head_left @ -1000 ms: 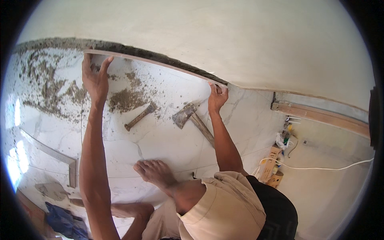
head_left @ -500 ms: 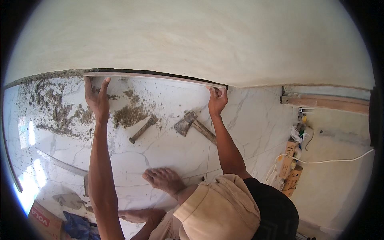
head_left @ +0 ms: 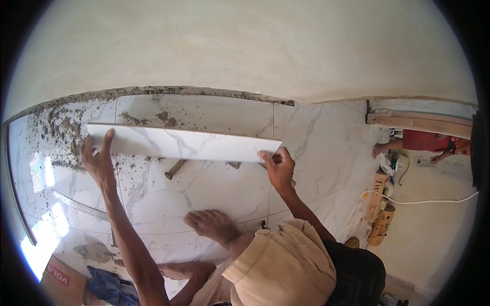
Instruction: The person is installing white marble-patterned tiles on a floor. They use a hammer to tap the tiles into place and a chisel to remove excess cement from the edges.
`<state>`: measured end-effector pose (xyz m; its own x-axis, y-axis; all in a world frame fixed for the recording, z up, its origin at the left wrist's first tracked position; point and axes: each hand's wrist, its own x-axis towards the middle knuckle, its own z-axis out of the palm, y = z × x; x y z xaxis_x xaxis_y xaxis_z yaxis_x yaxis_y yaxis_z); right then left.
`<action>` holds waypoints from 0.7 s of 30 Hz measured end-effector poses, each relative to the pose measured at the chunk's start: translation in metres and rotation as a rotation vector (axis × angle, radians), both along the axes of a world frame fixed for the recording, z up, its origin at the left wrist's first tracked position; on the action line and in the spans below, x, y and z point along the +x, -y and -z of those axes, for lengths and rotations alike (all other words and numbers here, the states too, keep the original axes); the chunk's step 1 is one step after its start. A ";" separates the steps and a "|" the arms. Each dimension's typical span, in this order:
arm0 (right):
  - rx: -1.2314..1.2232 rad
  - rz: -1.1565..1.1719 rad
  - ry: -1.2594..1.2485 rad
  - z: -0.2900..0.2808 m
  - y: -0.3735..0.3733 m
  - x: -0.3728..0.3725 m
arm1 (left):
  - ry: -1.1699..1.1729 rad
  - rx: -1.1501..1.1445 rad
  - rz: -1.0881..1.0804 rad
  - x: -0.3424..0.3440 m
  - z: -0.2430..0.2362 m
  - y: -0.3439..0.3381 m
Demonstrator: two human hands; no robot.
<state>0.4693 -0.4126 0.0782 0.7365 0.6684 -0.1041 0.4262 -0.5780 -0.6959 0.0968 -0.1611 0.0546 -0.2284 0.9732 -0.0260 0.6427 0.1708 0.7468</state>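
A long, narrow strip of white marbled tile [head_left: 184, 143] is raised off the floor, a little out from the wall, its face tilted up. My left hand [head_left: 99, 158] grips its left end, thumb on the face. At the other end my right hand [head_left: 278, 169] pinches the lower corner. Past the tile runs a rough, chipped groove [head_left: 168, 91] along the foot of the wall. Partly covered by the tile, a short thick metal tool [head_left: 175, 170] lies on the floor. Only a bit of the hatchet's head [head_left: 234, 164] shows beneath the tile's lower edge.
Mortar crumbs [head_left: 64, 130] litter the marbled floor at left. A metal square [head_left: 81, 205], a trowel [head_left: 94, 252], a cardboard box [head_left: 57, 288] and a blue plastic bag [head_left: 109, 288] lie lower left. Beyond the right-hand doorway are another person [head_left: 423, 141], boxes [head_left: 376, 196] and a white cable [head_left: 429, 202].
Both hands have drawn the tile strip away from the wall groove toward me, turning its face up. It now covers much of the tools. Another person has appeared at the right.
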 end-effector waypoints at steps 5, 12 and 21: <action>-0.240 -0.135 -0.167 -0.005 0.050 -0.037 | -0.219 -0.103 0.038 -0.032 -0.018 0.021; -0.359 -0.216 -0.305 0.017 0.079 -0.049 | -0.375 -0.114 0.095 -0.039 -0.012 0.042; -0.564 -0.507 -0.291 0.000 0.046 -0.016 | -0.371 -0.135 0.064 -0.037 -0.021 0.037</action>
<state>0.4534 -0.4586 0.0780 0.2496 0.7031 -0.6658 0.5772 -0.6601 -0.4807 0.0602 -0.1984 0.0757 -0.1853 0.9792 -0.0820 0.8771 0.2025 0.4356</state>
